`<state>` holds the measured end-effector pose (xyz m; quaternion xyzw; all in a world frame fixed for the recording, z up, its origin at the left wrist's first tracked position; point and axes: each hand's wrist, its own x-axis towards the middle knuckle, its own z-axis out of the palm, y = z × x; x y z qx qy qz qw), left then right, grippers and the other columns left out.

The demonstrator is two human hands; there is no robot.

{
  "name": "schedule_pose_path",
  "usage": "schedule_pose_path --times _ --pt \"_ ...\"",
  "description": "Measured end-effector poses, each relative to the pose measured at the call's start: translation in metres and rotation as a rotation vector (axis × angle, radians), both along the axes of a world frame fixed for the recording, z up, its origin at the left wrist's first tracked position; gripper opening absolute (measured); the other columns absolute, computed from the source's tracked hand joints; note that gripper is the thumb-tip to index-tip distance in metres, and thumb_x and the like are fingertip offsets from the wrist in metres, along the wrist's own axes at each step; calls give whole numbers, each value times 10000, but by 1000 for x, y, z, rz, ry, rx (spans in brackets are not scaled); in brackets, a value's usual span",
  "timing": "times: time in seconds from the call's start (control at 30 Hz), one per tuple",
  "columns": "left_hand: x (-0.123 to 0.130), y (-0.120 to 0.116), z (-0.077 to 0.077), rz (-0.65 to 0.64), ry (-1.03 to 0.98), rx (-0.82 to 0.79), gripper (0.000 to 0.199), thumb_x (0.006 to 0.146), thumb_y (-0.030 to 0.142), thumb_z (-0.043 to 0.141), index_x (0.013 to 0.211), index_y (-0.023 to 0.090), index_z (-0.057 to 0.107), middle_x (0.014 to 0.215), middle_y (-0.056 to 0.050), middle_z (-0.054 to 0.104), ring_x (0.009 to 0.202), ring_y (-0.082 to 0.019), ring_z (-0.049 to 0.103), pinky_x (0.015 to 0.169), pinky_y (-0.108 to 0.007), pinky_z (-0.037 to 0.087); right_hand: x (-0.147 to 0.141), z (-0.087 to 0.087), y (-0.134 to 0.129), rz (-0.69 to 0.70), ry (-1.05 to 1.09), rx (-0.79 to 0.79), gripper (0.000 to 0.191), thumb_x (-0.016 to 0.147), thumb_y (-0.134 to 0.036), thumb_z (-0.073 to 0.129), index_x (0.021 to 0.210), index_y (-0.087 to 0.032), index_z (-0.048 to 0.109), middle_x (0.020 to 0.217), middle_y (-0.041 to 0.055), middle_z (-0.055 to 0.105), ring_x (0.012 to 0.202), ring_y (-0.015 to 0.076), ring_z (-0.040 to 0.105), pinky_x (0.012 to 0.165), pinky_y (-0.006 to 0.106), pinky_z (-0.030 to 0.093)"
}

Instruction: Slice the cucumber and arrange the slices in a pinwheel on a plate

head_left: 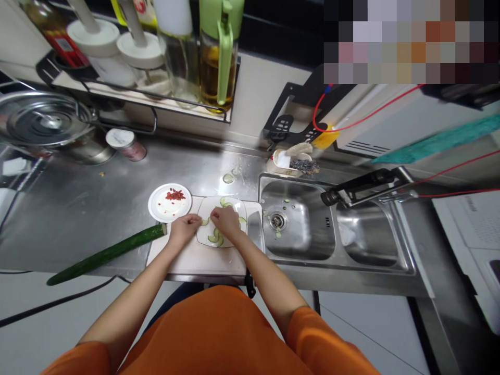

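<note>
A white squarish plate (203,240) with several green cucumber slices (214,238) rests on a pale cutting board (191,263). My left hand (184,229) is closed at the plate's left edge, its fingertips pinching a cucumber slice (204,222). Over the plate's upper middle, my right hand (226,219) is closed too, fingertips together; what they hold is too small to make out. Left of the board lies a long cucumber (105,255), its cut end near my left wrist. A round white plate (157,204) with chopped red pieces (175,195) sits behind my left hand.
To the right is a double sink (304,224) with scraps near its drain and a faucet (367,187) above. A lidded pot (84,146) and a small jar (127,145) stand back left, below a rack of bottles (219,67). A knife handle (250,285) juts from the counter's front edge.
</note>
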<state>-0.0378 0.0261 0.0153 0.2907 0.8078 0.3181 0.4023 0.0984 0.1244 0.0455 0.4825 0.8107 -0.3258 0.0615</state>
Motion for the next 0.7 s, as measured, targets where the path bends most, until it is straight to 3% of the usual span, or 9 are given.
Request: schedule_pose_path --times 0.27,0.5,0.7 --pt "2 2 2 -120 250 -6 227 718 355 598 861 213 704 747 -2 697 717 -162 614 683 -257 428 -11 -9 2 141 -87 97 245 897 -229 449 894 -255 692 918 59 684 1027 258 442 785 366 341" --pt "2 1 3 -134 287 3 201 725 330 588 862 211 674 751 3 669 717 -160 604 678 -258 410 -10 -22 1 204 -68 208 250 921 -257 437 904 -249 686 943 57 673 1027 259 432 784 381 330" --pt "2 0 -2 -140 304 38 152 728 337 589 782 203 637 738 -2 654 714 -163 589 674 -264 399 -4 -22 -5 226 -80 293 217 919 -248 457 952 -230 671 1007 85 643 1051 267 404 777 373 342"
